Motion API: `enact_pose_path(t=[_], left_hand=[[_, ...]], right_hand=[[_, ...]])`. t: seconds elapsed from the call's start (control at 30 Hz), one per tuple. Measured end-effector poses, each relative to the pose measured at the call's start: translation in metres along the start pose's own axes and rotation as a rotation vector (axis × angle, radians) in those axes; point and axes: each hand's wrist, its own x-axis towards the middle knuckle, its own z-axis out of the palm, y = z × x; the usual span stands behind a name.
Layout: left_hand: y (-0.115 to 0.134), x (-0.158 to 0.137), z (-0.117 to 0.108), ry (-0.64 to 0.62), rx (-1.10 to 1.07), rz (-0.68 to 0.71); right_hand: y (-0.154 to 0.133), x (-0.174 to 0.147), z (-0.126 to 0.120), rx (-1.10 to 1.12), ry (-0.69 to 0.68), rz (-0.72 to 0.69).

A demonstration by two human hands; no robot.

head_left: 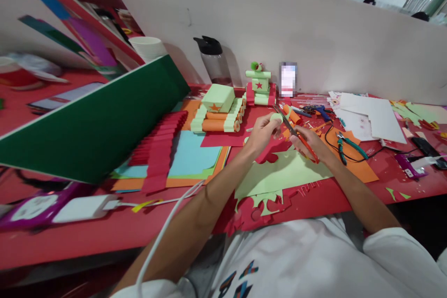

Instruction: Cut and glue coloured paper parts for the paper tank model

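Note:
Pinched in my left hand (262, 134) is a small pale green paper piece (275, 117) with a rounded edge. My right hand (308, 138) grips orange-handled scissors (303, 143), whose blades are spread beside that piece. Below both hands lies a pale green paper sheet (279, 172) with cut-outs along its edge, over red cut paper (244, 218). Behind my hands stand a green and red paper model (260, 86) with a red star and another model (218, 107) made of green and orange paper rolls.
A dark green board (104, 121) leans at left. Coloured sheets (192, 158) and crinkled red paper (157, 153) lie beside it. Further back are a bottle (213, 60) and a phone (288, 79). To the right are pliers (349, 146), a glue gun (323, 112) and white card (380, 116).

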Motion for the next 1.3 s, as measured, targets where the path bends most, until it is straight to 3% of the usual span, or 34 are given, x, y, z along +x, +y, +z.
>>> enact_pose_path(t=[0.5, 0.77, 1.3], left_hand=[[-0.004, 0.002, -0.003, -0.031, -0.035, -0.007], [-0.007, 0.003, -0.005, 0.004, -0.014, 0.06], [0.01, -0.002, -0.006, -0.043, 0.144, 0.017]], right_hand=[[-0.005, -0.001, -0.004, -0.01, -0.006, -0.002], [-0.006, -0.002, -0.003, 0.033, -0.013, 0.015], [0.009, 0.0, -0.01, 0.024, -0.104, 0.043]])
